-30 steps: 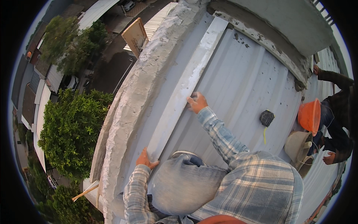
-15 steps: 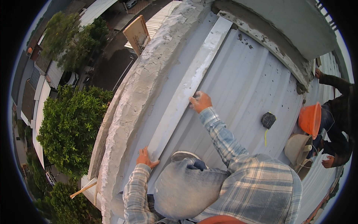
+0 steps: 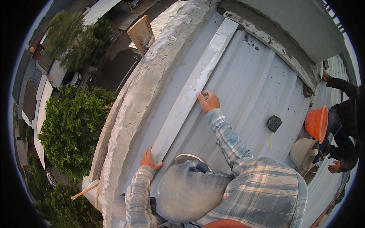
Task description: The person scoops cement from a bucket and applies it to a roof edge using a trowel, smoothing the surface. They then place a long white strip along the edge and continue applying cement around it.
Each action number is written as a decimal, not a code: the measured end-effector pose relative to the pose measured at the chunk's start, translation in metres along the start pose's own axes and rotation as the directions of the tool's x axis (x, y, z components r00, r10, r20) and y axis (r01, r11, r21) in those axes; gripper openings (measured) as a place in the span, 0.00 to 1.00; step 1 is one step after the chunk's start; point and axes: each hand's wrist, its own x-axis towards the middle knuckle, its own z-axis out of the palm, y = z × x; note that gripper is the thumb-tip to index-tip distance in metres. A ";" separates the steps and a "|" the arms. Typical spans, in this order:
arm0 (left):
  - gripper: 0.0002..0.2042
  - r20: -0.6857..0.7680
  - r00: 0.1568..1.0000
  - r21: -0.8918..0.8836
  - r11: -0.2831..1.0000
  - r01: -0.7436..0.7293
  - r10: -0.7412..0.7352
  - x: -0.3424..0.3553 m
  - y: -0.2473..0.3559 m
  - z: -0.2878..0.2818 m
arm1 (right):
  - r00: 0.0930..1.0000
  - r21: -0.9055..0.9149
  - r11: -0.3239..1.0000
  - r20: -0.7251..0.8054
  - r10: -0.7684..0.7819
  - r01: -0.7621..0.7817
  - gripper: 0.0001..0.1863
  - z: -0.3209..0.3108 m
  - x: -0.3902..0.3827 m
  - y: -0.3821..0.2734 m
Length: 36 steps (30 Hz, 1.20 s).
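A long, flat whitish strip lies along the inner side of the rough concrete parapet, on grey ribbed metal roofing. My left hand grips the strip's near end, thumb and fingers spread across its width. Higher up, my right hand pinches the strip's right edge with bent fingers. Below and between my arms are my bent knee in faded jeans and part of a shoe.
A co-worker crouches at the right by an orange bucket and a dirty pail. A dark tape measure lies on the roofing. A plastered wall closes the top. Left of the parapet is a drop to street and trees.
My right hand has shifted slightly up and right along with the strip's upper end, which sits a little farther right in view. My left hand stays at the near end.
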 end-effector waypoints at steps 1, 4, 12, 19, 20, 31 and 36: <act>0.58 0.018 1.000 -0.006 1.000 0.018 -0.018 -0.001 -0.003 0.002 | 1.000 0.012 1.000 -0.024 -0.010 0.010 0.24 0.002 0.001 0.002; 0.59 0.055 0.997 -0.027 0.999 0.047 -0.046 0.000 0.009 -0.008 | 0.997 0.039 0.999 -0.075 -0.027 0.030 0.21 0.002 0.005 0.007; 0.63 -0.022 0.997 -0.150 0.986 0.069 -0.073 -0.011 -0.006 0.000 | 0.799 -0.068 0.832 -0.244 -0.549 0.551 0.11 -0.003 -0.003 -0.022; 0.58 -0.067 0.988 -0.171 0.977 0.126 -0.139 -0.040 -0.042 0.023 | 0.427 -0.175 0.393 0.254 -0.868 0.903 0.11 0.034 0.007 -0.061; 0.57 -0.044 0.984 -0.186 0.969 0.161 -0.172 -0.044 -0.045 0.023 | 0.395 -0.180 0.356 0.291 -0.871 0.917 0.11 0.041 0.014 -0.060; 0.48 -0.037 0.985 -0.078 0.983 0.163 -0.167 -0.043 -0.055 0.036 | 0.409 -0.375 0.208 0.607 -0.682 0.903 0.17 0.059 0.033 -0.037; 0.49 -0.031 0.981 -0.060 0.980 0.187 -0.189 -0.049 -0.054 0.036 | 0.402 -0.370 0.196 0.639 -0.656 0.908 0.16 0.058 0.027 -0.042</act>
